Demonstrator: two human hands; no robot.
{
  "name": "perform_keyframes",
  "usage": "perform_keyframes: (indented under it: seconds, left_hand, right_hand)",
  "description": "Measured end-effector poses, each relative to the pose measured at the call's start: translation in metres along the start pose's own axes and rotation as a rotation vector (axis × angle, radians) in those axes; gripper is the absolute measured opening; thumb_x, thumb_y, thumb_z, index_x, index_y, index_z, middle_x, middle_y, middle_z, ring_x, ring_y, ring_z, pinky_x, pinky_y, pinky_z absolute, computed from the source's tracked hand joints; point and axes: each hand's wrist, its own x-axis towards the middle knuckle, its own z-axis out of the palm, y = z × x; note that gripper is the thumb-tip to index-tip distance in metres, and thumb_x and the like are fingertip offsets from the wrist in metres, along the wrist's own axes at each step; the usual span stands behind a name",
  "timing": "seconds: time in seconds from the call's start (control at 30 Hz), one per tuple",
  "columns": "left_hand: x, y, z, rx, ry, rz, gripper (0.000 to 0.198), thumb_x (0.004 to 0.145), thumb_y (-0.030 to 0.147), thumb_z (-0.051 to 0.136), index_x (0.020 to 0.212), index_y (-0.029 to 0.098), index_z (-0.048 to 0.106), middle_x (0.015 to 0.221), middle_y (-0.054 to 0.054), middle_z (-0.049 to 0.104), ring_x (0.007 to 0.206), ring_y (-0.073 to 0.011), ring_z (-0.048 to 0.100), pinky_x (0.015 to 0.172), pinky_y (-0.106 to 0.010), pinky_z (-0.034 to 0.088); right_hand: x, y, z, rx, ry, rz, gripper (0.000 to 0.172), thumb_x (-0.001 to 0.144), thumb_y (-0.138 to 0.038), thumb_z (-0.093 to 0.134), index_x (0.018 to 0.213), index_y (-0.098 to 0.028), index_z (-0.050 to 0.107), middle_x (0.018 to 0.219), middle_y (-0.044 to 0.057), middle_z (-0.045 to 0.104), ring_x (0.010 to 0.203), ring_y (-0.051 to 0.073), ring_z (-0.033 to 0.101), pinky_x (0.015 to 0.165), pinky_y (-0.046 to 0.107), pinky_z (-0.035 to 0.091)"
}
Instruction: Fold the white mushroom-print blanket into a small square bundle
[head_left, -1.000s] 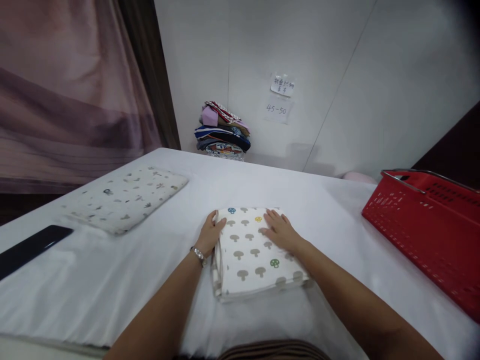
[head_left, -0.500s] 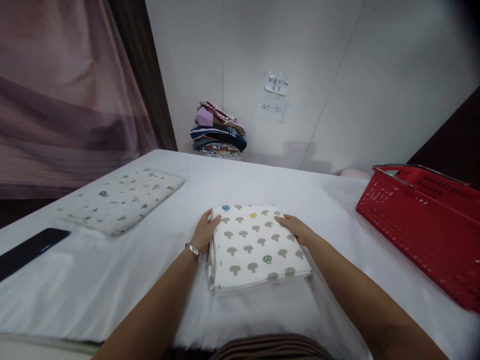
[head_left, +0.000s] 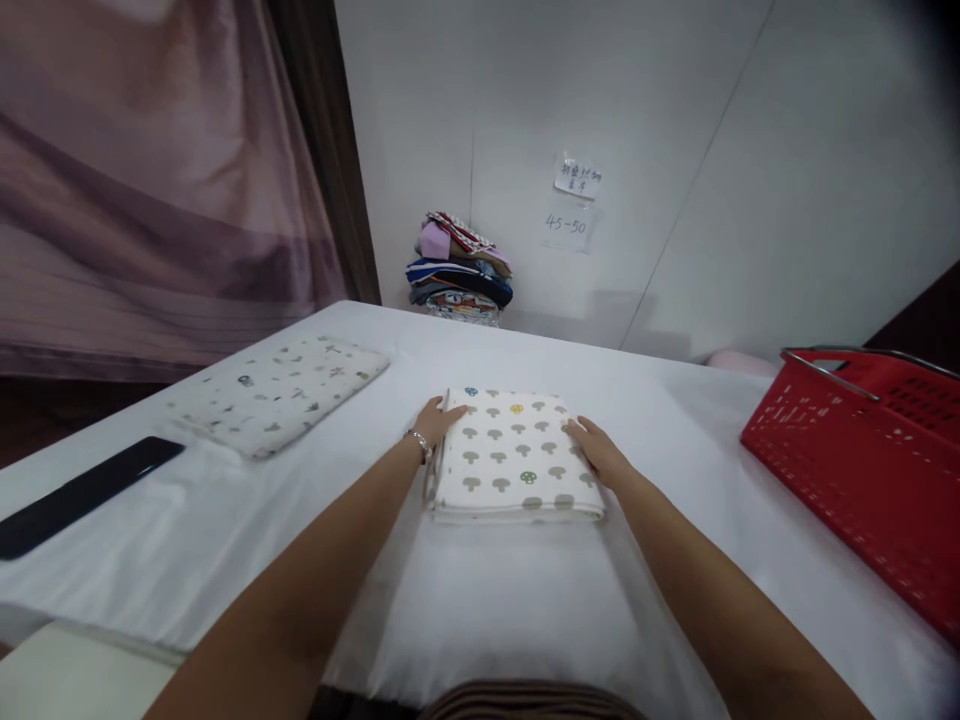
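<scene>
A white folded cloth printed with grey mushrooms, plus a blue, a yellow and a green one, lies in front of me on the white-covered table. My left hand grips its left edge, thumb on top and the other fingers at the side, partly hidden. At the opposite edge is my right hand, closed on the cloth's upper right side. The layers show along the near fold. Farther left, another folded white cloth with small grey and dark motifs lies flat.
On the right stands a red plastic basket with metal handles. A black phone-like slab lies at the left. Beyond the far edge, a pile of folded fabrics rests against the wall. A pink curtain hangs at left.
Both hands have pushed the mushroom cloth a little away from me across the table. The view has shifted slightly, so the surroundings appear farther right.
</scene>
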Motion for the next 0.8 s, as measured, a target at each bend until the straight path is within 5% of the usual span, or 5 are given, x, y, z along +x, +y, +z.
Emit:
perform_keyframes:
  seconds: [0.27, 0.5, 0.67, 0.8]
  left_hand:
    - [-0.043, -0.022, -0.019, 0.055, -0.077, 0.103, 0.094, 0.055, 0.028, 0.080, 0.134, 0.015, 0.032, 0.126, -0.019, 0.049, 0.102, -0.0269, 0.057, 0.084, -0.036, 0.046]
    - [-0.090, -0.030, -0.033, 0.082, -0.044, 0.155, 0.078, 0.057, 0.024, 0.077, 0.127, 0.020, 0.043, 0.124, -0.013, 0.051, 0.093, -0.0221, 0.059, 0.079, -0.033, 0.048]
    - [-0.133, -0.029, -0.034, 0.237, -0.010, 0.546, 0.046, 0.069, 0.026, 0.069, 0.113, 0.025, 0.057, 0.125, -0.006, 0.052, 0.115, -0.0238, 0.047, 0.096, -0.035, 0.040]
    - [-0.147, -0.031, -0.031, 0.471, -0.255, 0.827, 0.037, 0.073, 0.026, 0.065, 0.109, 0.027, 0.061, 0.127, -0.006, 0.052, 0.123, -0.0248, 0.039, 0.107, -0.044, 0.023]
  right_hand:
    - [-0.049, 0.029, -0.017, -0.046, -0.008, -0.006, 0.075, 0.075, -0.059, 0.054, 0.135, -0.018, 0.035, 0.127, 0.013, 0.051, 0.107, 0.022, 0.056, 0.086, 0.033, 0.049]
    - [-0.081, 0.033, -0.015, -0.008, -0.079, 0.052, 0.082, 0.072, -0.060, 0.057, 0.140, -0.025, 0.025, 0.125, 0.011, 0.052, 0.095, 0.025, 0.061, 0.064, 0.035, 0.057]
    - [-0.084, 0.034, -0.014, 0.071, -0.065, 0.070, 0.083, 0.070, -0.058, 0.060, 0.139, -0.025, 0.027, 0.116, 0.010, 0.057, 0.089, 0.025, 0.061, 0.063, 0.036, 0.058]
    - [-0.081, 0.039, -0.011, 0.019, -0.012, 0.022, 0.081, 0.070, -0.058, 0.060, 0.137, -0.024, 0.032, 0.108, 0.011, 0.058, 0.072, 0.021, 0.062, 0.054, 0.033, 0.055]
